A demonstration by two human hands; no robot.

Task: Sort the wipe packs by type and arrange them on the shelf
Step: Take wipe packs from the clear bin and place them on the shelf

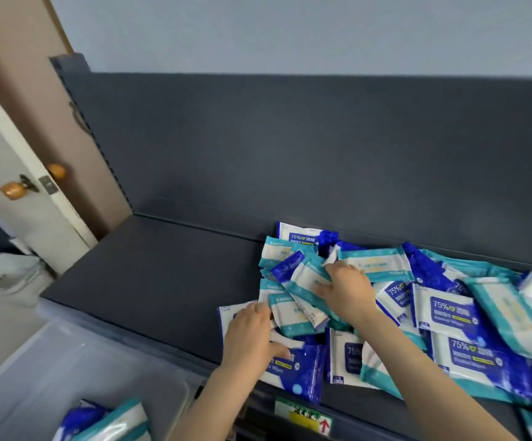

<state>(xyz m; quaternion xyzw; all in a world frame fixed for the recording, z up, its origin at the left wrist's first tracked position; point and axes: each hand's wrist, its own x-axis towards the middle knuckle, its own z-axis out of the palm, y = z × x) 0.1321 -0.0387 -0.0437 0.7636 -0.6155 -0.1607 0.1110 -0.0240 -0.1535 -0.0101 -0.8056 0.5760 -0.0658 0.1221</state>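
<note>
A jumbled pile of wipe packs covers the right half of the dark grey shelf. Dark blue "75%" packs are mixed with teal and white packs. My left hand rests on the pile's left edge, thumb over a blue pack and fingers curled against a teal pack. My right hand reaches into the middle of the pile, and its fingers pinch a teal and white pack that stands tilted above the others.
A translucent plastic bin stands below the shelf at the lower left with a few more packs inside. The left half of the shelf is bare. A door with orange knobs is at the far left.
</note>
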